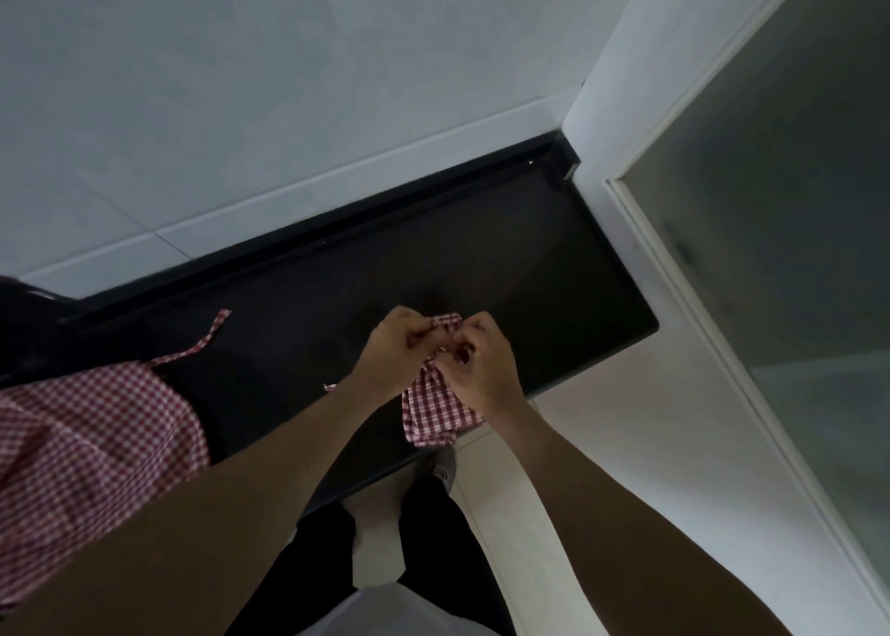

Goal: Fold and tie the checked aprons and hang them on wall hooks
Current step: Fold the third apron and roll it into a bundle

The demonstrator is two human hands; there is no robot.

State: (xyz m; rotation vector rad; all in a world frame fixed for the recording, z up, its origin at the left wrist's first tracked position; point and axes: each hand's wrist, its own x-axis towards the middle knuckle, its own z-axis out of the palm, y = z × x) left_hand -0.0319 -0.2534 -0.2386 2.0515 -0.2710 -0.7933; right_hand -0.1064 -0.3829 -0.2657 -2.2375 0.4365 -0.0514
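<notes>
Step in hand: tying, by my reading; both hands work the strap at the top of a folded checked apron.
Left grip: fingers curled, pinching the red-checked strap at the bundle's far end.
Right grip: fingers curled on the same strap, just beside the left grip, the two nearly touching.
Folded checked apron: hangs below and between both grips, over the near edge of the black desk.
Second checked apron: unfolded, well to the left of the left grip, its loose strap lying on the desk.
Next move, judged: draw the knot snug, then carry the bundle to a hook; no wall hooks are in view.
Containers: none seen.
</notes>
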